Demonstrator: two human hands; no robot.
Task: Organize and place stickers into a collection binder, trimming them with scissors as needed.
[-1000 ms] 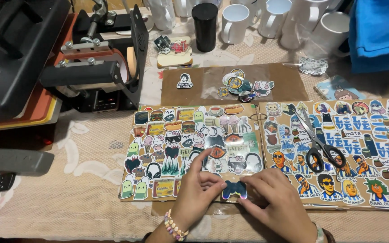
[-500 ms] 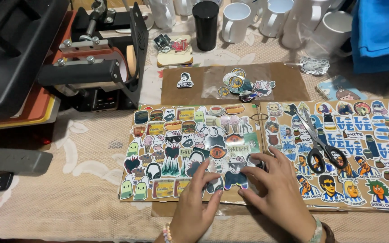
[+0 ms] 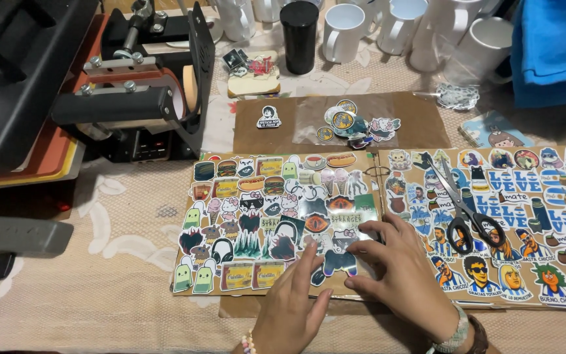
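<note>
The left page of the open sticker album (image 3: 276, 223) is almost full — rows of small cut-out stickers cover it from the top edge down to the bottom row, with only a little bare brown card showing at the lower right corner. That corner is where the work is: a dark blue game-controller sticker (image 3: 339, 262) lies flat on the page just above the lower edge, and judging by how it sits it looks placed but perhaps not pressed down all over. The left hand (image 3: 293, 305) is open and flat, holding nothing, its fingertips resting on the page just left of the controller sticker. The right hand (image 3: 401, 269) is also spread open and empty, fingers fanned over the album's fold, the index tip touching the stickers just above and right of the controller one. More loose stickers (image 3: 355, 124) wait on a clear sheet over brown card farther back on the worktop — so there may be more to add. Scissors (image 3: 463, 210) lie untouched on the right page.
</note>
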